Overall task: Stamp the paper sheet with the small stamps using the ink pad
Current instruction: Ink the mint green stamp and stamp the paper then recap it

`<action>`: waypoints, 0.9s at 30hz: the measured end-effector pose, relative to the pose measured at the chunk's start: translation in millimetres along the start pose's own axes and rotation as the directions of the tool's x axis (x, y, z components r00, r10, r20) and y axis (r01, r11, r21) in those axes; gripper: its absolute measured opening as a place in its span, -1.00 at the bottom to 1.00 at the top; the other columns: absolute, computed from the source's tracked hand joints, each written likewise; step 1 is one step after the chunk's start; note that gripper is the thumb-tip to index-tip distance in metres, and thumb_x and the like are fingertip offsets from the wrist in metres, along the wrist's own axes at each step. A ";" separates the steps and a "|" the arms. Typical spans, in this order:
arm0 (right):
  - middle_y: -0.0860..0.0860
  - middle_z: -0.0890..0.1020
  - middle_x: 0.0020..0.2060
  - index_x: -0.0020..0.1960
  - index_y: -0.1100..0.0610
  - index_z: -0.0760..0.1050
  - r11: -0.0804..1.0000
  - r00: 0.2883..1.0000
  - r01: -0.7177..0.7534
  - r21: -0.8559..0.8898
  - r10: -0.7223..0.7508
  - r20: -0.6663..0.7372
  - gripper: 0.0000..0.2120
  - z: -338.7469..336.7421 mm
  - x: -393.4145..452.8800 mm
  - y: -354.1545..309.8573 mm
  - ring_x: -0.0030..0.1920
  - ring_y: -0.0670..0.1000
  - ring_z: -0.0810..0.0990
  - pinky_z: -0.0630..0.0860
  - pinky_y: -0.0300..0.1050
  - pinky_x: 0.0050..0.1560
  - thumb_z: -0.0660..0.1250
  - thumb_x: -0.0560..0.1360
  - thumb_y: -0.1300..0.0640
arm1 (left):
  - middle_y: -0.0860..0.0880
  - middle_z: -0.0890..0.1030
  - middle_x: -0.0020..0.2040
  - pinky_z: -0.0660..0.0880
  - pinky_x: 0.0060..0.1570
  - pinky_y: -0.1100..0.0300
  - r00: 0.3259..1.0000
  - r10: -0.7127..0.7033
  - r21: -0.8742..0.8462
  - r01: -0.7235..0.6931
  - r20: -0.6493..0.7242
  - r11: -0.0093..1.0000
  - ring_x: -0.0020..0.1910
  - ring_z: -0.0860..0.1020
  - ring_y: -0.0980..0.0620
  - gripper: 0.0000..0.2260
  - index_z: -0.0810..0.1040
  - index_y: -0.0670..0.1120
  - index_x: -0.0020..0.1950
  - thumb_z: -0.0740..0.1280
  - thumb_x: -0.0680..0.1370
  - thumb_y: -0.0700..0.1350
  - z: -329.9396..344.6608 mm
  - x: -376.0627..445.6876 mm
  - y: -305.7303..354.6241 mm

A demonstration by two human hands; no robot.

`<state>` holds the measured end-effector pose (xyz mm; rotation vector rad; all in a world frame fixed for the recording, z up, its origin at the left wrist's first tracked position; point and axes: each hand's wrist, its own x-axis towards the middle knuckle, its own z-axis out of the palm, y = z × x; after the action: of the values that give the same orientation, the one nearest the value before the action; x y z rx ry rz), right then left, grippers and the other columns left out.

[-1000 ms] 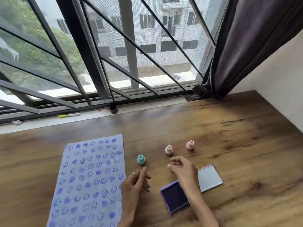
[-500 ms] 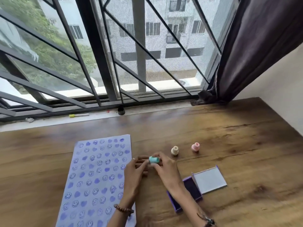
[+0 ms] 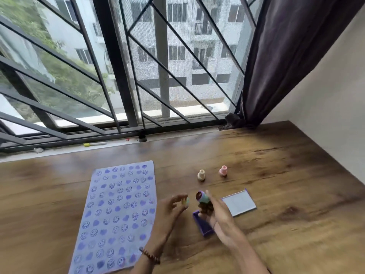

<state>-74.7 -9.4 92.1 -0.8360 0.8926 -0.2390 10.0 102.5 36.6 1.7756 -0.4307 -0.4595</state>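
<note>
Teal plastic stamp (image 3: 201, 197) uncapped, right hand (image 3: 218, 216) fingers grasping it.
Left hand (image 3: 170, 209) pinches cap (image 3: 185, 201); inky face could smudge fingers.

You can read no words, brands or numbers; the paper sheet (image 3: 116, 214) bears only stamped smiley faces and hearts.

Right hand (image 3: 217, 216) grips teal stamp (image 3: 202, 197) above ink pad (image 3: 203, 226) — left hand (image 3: 169, 210) pinches its cap (image 3: 185, 201).

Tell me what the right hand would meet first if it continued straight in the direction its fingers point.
Probably the small cream plastic stamp standing on the wooden table; the right hand, holding the teal stamp, points roughly toward it, though depth is unclear.
</note>
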 end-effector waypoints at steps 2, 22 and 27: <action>0.10 0.55 -0.53 -0.25 0.27 0.49 0.977 0.994 -0.102 0.185 0.095 0.050 -0.78 -11.5 -8.5 -0.4 -0.59 -0.06 0.53 0.51 -0.29 -0.60 0.21 0.54 0.22 | 0.04 0.64 -0.05 0.41 -0.09 0.40 0.998 0.051 0.233 -0.057 0.033 0.971 -0.01 0.57 0.09 -0.79 0.60 0.02 0.03 0.37 0.45 -0.23 1.3 -7.9 -10.2; 0.03 0.68 -0.13 -0.05 0.06 0.63 0.401 0.866 0.271 -0.875 -0.498 0.040 -0.81 -71.3 -0.6 2.0 -0.12 0.05 0.64 0.49 -0.08 -0.10 0.41 0.35 0.22 | 0.05 0.10 0.53 -0.09 0.50 -0.06 0.955 0.111 0.690 -0.275 0.274 0.669 0.50 -0.15 0.01 -0.31 0.28 0.03 0.38 0.34 0.34 0.28 29.4 -19.4 -24.5; 0.07 0.56 0.03 0.11 0.09 0.56 0.161 0.838 0.278 -0.947 -0.524 0.157 -0.73 -69.4 2.9 10.0 -0.02 0.09 0.59 0.46 -0.10 -0.04 0.34 0.43 0.28 | 0.01 0.06 0.54 -0.21 0.49 -0.01 0.957 0.107 0.761 -0.279 0.269 0.586 0.51 -0.20 -0.03 -0.30 0.26 0.03 0.40 0.30 0.35 0.31 29.9 -19.9 -16.7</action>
<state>-127.5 -41.9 59.2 -2.3115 0.9573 -0.2479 -21.6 92.1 15.2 2.5192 -1.1007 -0.2901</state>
